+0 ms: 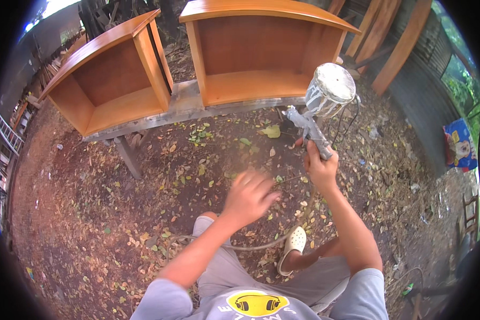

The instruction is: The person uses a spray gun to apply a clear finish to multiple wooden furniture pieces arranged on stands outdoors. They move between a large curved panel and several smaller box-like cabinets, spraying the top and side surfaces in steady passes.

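My right hand (321,166) is closed around the grip of a paint-smeared spray gun (307,128). A round metal cup (332,88) with a whitish lid and paint runs tops the gun, in front of the larger wooden box's right end. My left hand (249,196) hangs in mid-air over the ground, slightly blurred, its thumb apart and fingers loosely bent, with nothing visible in it. Two open-fronted, orange-brown wooden boxes, like drawers, stand before me: a smaller one (114,80) at left and a larger one (266,50) in the middle.
A rough wooden bench (184,104) bears the boxes. From the gun a hose (261,247) loops low past my legs. Fallen leaves cover the dirt ground (144,213). Wooden boards (402,48) lean at the back right, near a blue printed bag (460,144). A ladder (8,133) stands far left.
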A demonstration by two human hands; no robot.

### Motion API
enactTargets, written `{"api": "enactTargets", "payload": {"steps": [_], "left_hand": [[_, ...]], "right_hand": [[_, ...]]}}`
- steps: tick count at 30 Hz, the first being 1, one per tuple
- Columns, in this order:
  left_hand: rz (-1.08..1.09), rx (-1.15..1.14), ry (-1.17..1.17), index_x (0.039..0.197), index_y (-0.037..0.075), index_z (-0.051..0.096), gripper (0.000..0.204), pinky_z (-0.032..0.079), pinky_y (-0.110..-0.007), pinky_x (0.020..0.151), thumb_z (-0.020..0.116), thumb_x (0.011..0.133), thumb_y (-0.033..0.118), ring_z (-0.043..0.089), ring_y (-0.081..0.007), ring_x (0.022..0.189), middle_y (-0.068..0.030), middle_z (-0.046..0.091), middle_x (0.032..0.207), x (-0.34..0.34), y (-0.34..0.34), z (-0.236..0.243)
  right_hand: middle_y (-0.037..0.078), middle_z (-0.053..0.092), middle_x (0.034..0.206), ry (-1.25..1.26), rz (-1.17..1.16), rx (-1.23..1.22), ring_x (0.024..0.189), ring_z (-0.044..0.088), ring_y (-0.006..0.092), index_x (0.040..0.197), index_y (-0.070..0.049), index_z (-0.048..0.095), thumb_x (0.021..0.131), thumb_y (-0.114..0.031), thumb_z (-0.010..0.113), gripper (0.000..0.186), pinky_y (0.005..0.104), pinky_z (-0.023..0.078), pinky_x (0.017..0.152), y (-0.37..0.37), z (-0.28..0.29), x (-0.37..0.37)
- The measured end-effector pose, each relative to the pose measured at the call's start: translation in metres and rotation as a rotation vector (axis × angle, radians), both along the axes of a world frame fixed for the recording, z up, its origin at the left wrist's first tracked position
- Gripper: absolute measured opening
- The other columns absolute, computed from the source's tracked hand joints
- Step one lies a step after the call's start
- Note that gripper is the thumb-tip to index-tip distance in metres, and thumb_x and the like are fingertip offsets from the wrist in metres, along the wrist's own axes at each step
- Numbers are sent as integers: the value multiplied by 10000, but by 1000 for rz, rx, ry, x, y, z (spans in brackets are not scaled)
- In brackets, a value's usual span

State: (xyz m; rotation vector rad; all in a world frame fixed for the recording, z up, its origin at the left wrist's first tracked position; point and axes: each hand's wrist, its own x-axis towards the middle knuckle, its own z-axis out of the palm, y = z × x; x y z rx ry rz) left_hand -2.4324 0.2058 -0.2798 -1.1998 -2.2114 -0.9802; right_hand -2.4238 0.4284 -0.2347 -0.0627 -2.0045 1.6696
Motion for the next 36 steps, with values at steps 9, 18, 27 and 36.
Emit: {"api": "enactTargets", "payload": {"steps": [9,18,27,36], "left_hand": [[602,-428,-564,1139,-16,633,579,421,-476,945,756,818,450,581,-375,1055,-195,622,1034,118,-217,-178],[665,-251,-444,599,59,632,428,489,-486,602,729,818,414,635,-365,605,-142,638,623,150,-164,-169],[746,-212,-442,583,46,624,407,496,-479,597,713,817,367,632,-368,586,-150,626,597,154,-159,-171],[730,-245,-476,598,59,635,417,512,-472,633,672,850,389,653,-348,622,-134,656,625,147,-160,-177]], "right_hand": [[-9,651,815,250,-15,-138,615,516,27,1057,-17,699,1017,-183,583,207,218,407,537,-53,38,-68],[25,594,738,329,-53,-247,549,521,70,902,-31,597,1010,-265,620,260,224,391,453,-79,19,-112],[-13,558,721,317,-350,-328,598,500,57,1032,-16,574,1017,-253,602,239,228,392,508,-18,12,-118],[-20,527,700,352,-546,-253,587,479,51,1006,-18,577,1016,-223,599,207,233,356,493,8,23,-119]]}}
